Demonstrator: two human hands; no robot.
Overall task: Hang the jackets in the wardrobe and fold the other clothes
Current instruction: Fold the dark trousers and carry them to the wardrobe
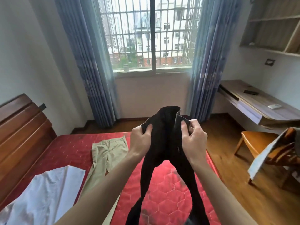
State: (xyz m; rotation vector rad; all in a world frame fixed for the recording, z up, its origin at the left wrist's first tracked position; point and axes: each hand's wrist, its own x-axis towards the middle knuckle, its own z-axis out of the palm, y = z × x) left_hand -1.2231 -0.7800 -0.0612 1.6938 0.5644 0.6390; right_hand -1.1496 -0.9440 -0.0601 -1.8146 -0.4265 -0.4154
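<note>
Red quilted mattress [168, 207] fills the bedroom's foreground below a barred window [150, 34]. White garment [45, 192] and beige trousers [107, 153] lie flat on it. Black trousers [165, 151] hang above the mattress, legs dangling; left hand [142, 138] and right hand [194, 138] each pinch the waistband.

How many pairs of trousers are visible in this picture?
2. The black trousers are held up over the bed, gripped at the waist by the left hand and right hand. The beige trousers lie flat on the bed. Others may be out of view.
</note>
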